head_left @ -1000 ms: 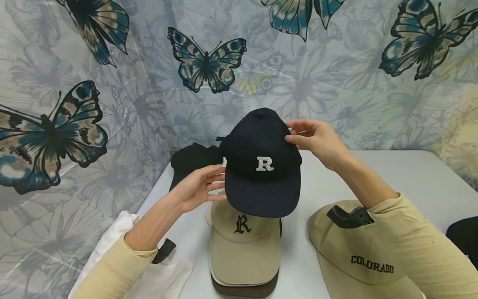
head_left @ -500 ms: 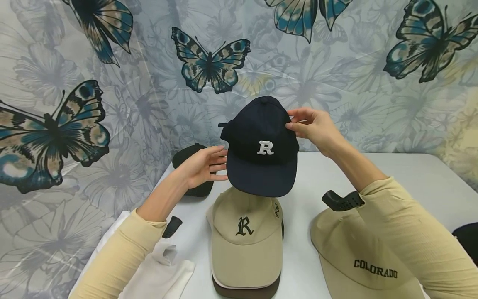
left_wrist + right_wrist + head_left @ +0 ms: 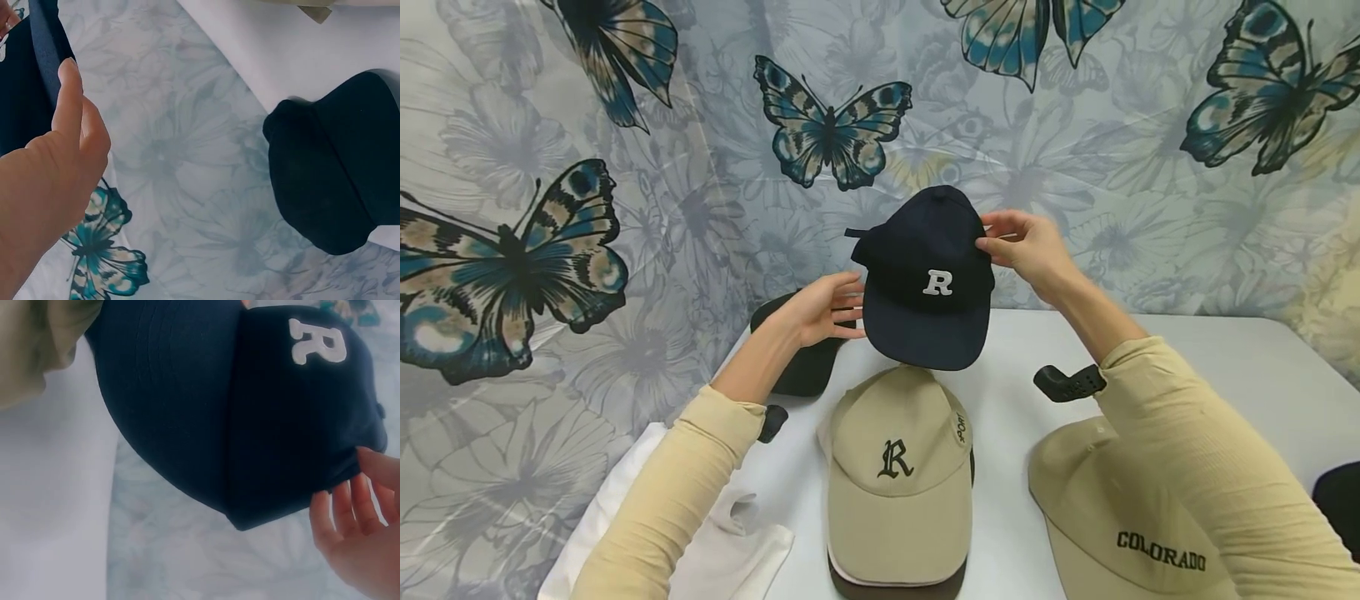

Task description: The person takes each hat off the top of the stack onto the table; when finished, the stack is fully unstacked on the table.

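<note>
Cap (image 3: 925,321), navy, white R — raised above tabletop (image 3: 1225,358)

Right hand (image 3: 1030,250): thumb and fingers are pinching the side of the crown. Left hand (image 3: 823,308): fingers are lying extended, slightly spread, along the opposite edge of the brim. Cap is hanging in the air between them, brim towards the head camera.

Also listed:
- Tan cap (image 3: 898,479), dark R on front, is sitting below — a brown brim (image 3: 898,590) is showing under its own.
- Black cap (image 3: 808,371) is lying behind the left hand.
- COLORADO cap (image 3: 1097,508) is resting at right, partly hidden by the right sleeve (image 3: 1210,467).
- White cloth (image 3: 730,546) is lying at left.
- Butterfly-print drape (image 3: 715,167) is hanging behind.
</note>
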A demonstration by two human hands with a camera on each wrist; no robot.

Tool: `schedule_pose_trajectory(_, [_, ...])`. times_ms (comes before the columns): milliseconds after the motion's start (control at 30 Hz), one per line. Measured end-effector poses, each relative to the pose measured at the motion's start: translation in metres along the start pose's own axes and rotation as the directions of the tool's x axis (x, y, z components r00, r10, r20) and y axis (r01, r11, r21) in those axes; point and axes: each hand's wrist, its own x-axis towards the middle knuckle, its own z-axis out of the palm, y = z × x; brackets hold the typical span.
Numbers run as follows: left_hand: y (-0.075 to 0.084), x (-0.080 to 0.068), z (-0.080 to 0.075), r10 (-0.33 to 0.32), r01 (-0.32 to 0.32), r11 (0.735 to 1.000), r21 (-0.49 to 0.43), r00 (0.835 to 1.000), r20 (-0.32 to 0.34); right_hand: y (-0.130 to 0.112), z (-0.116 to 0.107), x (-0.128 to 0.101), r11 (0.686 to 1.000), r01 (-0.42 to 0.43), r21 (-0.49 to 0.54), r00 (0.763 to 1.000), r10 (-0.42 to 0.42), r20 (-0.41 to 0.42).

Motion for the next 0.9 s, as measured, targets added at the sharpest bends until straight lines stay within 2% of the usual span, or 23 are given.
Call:
schedule_pose_trajectory(300, [-0.003, 0.019, 0.001, -0.035, 0.034, 0.999, -0.029, 0.998, -0.048, 0.015, 0.004, 0.01, 0.999, -0.036, -0.009, 0.999, 0.036, -0.023])
schedule_pose_trajectory(600, [-0.011, 0.033, -0.005, -0.076, 0.073, 0.996, -0.047, 0.994, -0.08, 0.028, 0.011, 0.017, 0.998, -0.039, -0.043, 0.999, 0.038, -0.018])
schedule_pose_trajectory(900, [-0.017, 0.047, -0.011, -0.088, 0.081, 0.995, -0.056, 0.989, -0.122, 0.035, 0.019, 0.025, 0.998, -0.046, -0.036, 0.999, 0.045, -0.023])
